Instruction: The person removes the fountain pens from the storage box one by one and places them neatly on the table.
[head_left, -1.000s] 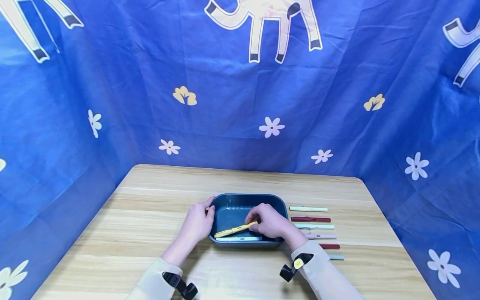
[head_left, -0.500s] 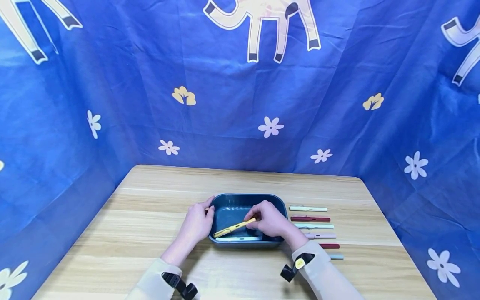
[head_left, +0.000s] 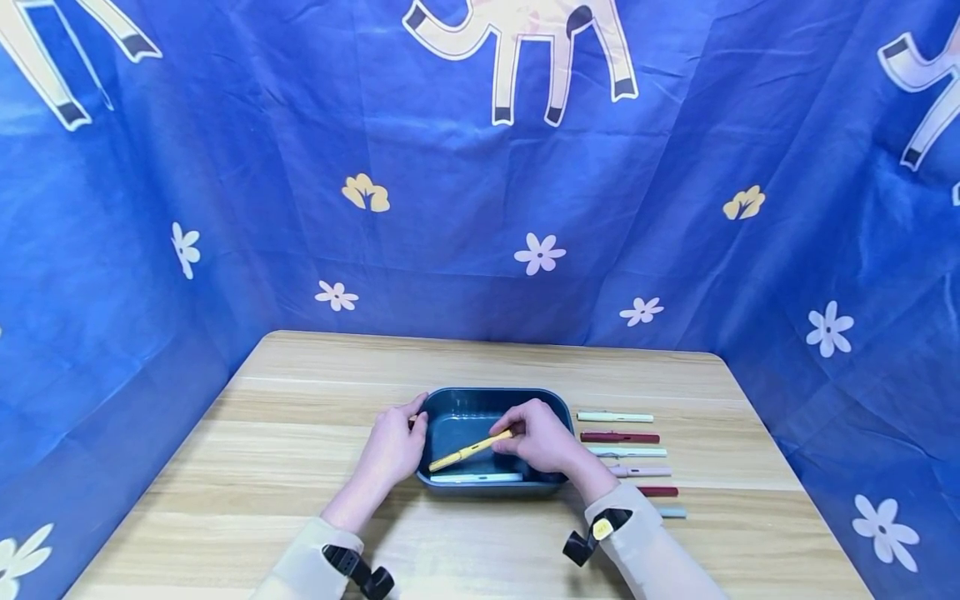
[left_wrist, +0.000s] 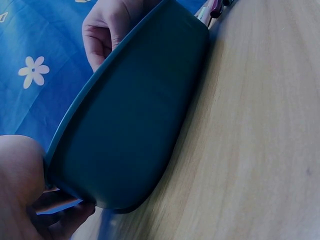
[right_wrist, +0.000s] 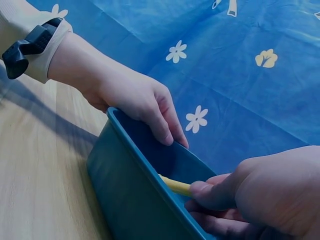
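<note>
A dark teal rectangular box [head_left: 480, 392] stands on the table. My left hand [head_left: 395, 443] grips its left end, thumb over the rim and the other fingers outside, as the right wrist view shows. Inside the box, my right hand [head_left: 537, 437] pinches a yellow pen [head_left: 468, 450] near its right end between thumb and fingers. The pen [right_wrist: 176, 186] slants, its left end lower, near the front left corner. Below it a pale blue-white pen [head_left: 476, 478] lies along the box's front wall. The right hand's palm side is hidden in the head view.
Right of the box several pens lie in a column on the wooden table [head_left: 315, 375]: a pale green pen [head_left: 615, 417], a dark red pen [head_left: 620, 437], a lilac pen [head_left: 645, 472] and others. The right forearm covers some partly. A blue patterned cloth [head_left: 450, 292] surrounds the table.
My right hand has raised the yellow pen slightly, its right end most, so it slants more and sits apart from the pale pen. The left hand keeps its place on the box.
</note>
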